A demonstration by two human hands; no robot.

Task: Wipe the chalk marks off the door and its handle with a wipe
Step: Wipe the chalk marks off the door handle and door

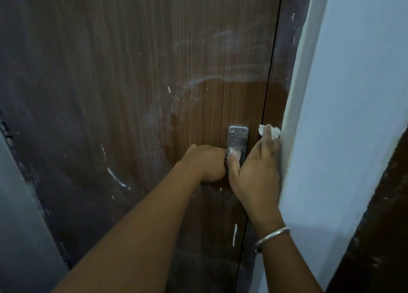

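A brown wood-grain door (pixel 136 76) fills the view, with smeared white chalk marks (pixel 229 72) above its metal handle plate (pixel 238 138) and white flecks lower left. My left hand (pixel 207 162) is closed in a fist around the handle, which it hides. My right hand (pixel 256 167) lies beside the plate, thumb on the plate's lower part. A crumpled white wipe (pixel 273 132) shows under its fingertips, pressed against the door's edge by the frame.
A pale blue wall corner (pixel 344 116) stands close on the right, touching my right hand. A dark panel (pixel 379 237) lies lower right. A grey wall strip (pixel 19 226) runs down the left. A silver bangle (pixel 271 237) circles my right wrist.
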